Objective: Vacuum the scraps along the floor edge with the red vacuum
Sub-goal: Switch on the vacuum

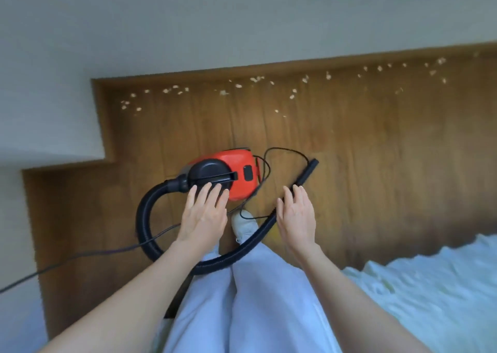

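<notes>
Red vacuum point(234, 174), black-capped, is seen on the wooden floor point(363, 164) at centre frame, its black hose point(150, 226) looped from 9 o'clock round to the nozzle point(306, 174) at 3 o'clock. Pale scraps point(258, 79) are strewn along the floor edge at 12 o'clock. Left hand point(204, 213) is held flat over the vacuum, grip released; right hand point(297, 215) is spread beside the hose, grip released.
</notes>
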A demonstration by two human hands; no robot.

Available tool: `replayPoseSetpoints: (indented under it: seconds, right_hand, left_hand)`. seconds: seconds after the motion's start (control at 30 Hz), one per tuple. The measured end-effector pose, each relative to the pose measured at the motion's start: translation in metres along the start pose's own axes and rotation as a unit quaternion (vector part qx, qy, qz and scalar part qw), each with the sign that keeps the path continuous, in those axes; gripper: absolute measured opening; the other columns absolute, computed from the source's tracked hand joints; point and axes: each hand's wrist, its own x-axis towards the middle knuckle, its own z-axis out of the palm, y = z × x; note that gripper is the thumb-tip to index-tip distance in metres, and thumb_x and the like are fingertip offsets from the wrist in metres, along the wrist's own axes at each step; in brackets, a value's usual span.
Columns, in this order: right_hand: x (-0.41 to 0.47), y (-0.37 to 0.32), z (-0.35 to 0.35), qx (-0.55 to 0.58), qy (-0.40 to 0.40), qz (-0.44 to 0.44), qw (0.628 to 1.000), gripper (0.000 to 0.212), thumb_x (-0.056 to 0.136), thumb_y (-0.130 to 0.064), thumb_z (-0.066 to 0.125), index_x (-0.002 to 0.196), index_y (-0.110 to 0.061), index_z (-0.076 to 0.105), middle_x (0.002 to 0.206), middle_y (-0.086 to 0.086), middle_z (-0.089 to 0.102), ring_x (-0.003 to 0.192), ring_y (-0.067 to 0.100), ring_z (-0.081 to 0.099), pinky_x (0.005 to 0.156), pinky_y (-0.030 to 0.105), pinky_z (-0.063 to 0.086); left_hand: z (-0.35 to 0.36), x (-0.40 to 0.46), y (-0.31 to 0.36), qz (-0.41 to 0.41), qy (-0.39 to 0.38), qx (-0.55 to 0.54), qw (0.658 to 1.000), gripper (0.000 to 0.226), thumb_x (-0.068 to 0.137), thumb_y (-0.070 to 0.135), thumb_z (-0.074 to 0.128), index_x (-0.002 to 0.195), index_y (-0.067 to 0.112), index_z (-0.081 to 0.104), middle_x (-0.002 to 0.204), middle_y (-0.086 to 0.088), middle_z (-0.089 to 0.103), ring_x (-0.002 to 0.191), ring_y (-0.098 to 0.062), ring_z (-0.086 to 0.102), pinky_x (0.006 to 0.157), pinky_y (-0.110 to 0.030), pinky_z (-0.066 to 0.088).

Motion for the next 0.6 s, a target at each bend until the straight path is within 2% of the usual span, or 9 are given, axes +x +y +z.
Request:
replayPoseSetpoints:
  seconds: [0.17,0.3,0.6]
  right_hand:
    - [0.001,0.044,0.034,0.012,-0.012,0.090,0.996,0.039,0.098,-0.022,0.046,0.132,-0.003,0.052,0.135,0.022,0.051,0.132,0.036,0.042,0.106,0.045,0.038]
    - [-0.005,0.074,0.067,0.024,-0.032,0.142,0.989,0.044,0.101,-0.025,0.039,0.138,-0.004,0.045,0.143,0.022,0.042,0.138,0.035,0.034,0.111,0.043,0.031]
    - [0.016,0.128,0.166,0.025,-0.085,0.164,0.983,0.048,0.102,-0.029,0.034,0.145,-0.008,0.033,0.148,0.020,0.036,0.141,0.033,0.027,0.114,0.042,0.026]
  left_hand:
    - [0.041,0.034,0.018,0.090,-0.008,0.012,0.996,0.045,0.080,0.017,0.069,0.123,0.005,0.061,0.122,-0.015,0.063,0.116,-0.033,0.056,0.102,-0.054,0.041]
    - [0.075,0.044,0.032,0.108,-0.035,0.012,0.993,0.046,0.083,0.019,0.065,0.126,0.006,0.059,0.126,-0.014,0.061,0.120,-0.033,0.054,0.102,-0.053,0.040]
    - [0.164,0.037,0.046,0.132,-0.103,0.036,0.985,0.046,0.083,0.020,0.065,0.127,0.007,0.059,0.127,-0.014,0.061,0.120,-0.033,0.054,0.103,-0.053,0.040]
